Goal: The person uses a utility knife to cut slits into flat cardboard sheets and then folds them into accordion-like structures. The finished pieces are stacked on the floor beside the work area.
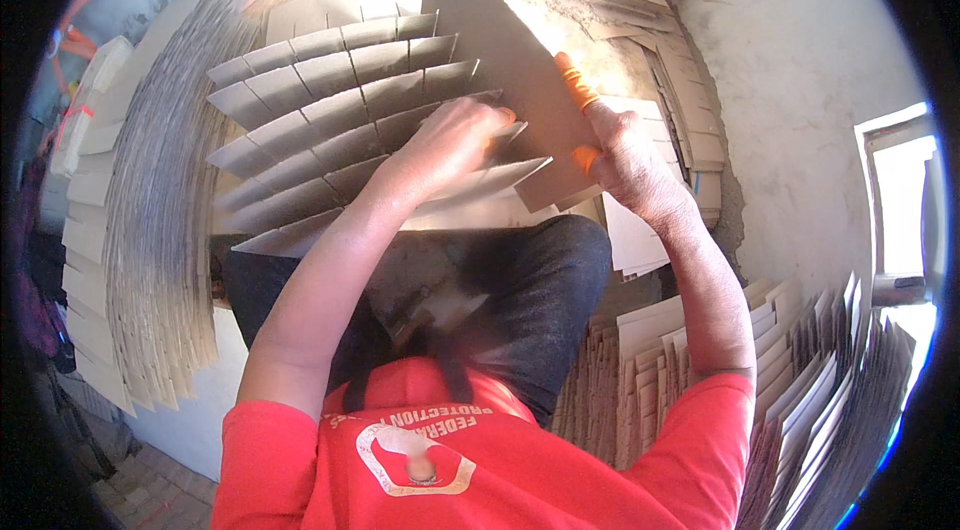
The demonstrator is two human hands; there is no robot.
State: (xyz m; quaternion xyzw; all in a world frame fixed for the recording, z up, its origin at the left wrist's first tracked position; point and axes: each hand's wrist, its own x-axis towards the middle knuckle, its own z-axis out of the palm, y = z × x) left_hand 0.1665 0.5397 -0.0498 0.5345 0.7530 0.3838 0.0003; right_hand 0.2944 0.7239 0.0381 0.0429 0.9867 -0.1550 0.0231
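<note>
Head view: the right hand [625,155] grips the card [490,40] near its right edge. The left hand [455,135], fingers curled, is at the right of the divider [325,117], beyond the knees [570,255]; I cannot tell what it holds.

Cardbd grid [395,95] before lap [530,280], sheet stack [165,170] L, sheet rows [643,335] R
</note>
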